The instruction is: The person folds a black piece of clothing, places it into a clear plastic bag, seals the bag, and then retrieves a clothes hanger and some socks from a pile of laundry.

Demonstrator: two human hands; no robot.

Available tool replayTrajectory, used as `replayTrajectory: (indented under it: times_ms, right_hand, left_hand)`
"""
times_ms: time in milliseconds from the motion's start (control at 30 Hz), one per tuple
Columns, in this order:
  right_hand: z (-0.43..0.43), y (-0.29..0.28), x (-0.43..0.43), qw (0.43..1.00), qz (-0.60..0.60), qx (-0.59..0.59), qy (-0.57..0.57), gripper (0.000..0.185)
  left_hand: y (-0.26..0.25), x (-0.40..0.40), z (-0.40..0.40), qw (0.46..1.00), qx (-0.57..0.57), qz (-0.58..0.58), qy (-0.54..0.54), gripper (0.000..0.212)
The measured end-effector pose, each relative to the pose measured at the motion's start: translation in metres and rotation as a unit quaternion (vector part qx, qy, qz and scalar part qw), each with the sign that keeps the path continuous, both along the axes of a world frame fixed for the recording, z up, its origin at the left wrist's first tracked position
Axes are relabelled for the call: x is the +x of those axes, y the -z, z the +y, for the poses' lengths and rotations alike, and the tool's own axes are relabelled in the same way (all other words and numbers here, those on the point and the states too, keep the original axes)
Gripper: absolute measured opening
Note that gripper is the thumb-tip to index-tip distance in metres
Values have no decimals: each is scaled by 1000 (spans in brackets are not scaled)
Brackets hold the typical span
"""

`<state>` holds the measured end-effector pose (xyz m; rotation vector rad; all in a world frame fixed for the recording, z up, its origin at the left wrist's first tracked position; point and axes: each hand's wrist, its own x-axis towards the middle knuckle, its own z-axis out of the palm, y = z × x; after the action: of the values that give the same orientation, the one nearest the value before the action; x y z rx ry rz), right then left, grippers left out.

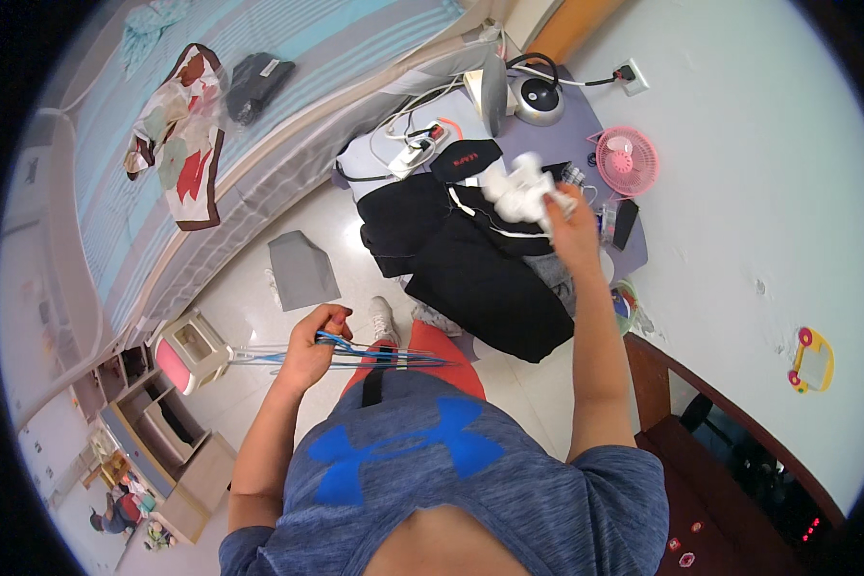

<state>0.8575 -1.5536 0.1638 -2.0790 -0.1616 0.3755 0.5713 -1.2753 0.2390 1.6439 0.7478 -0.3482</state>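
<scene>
Several thin hangers, blue and grey, are gripped in my left hand in front of my thighs. My right hand pinches a bunched white cloth item, blurred, over the far side of a small table. Below it lies a heap of black clothing with white drawstrings, spilling over the table's near edge. A black cloth piece with red lettering rests beside the heap. Part of a grey garment shows under the black cloth near my right forearm.
A power strip with cables, a lamp base and a pink fan stand on the table. At left is a bed with a patterned cloth. A grey flat piece and a stool are on the floor.
</scene>
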Motion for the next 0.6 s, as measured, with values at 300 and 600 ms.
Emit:
replayTrajectory:
  times_ms: [300, 600]
  right_hand:
    - [-9, 156, 88, 933, -152, -299, -133, 39]
    - [100, 222, 56, 936, -173, -269, -148, 34]
  left_hand:
    - [18, -6, -9, 996, 57, 56, -34, 30]
    - [36, -4, -25, 992, 33, 113, -49, 35]
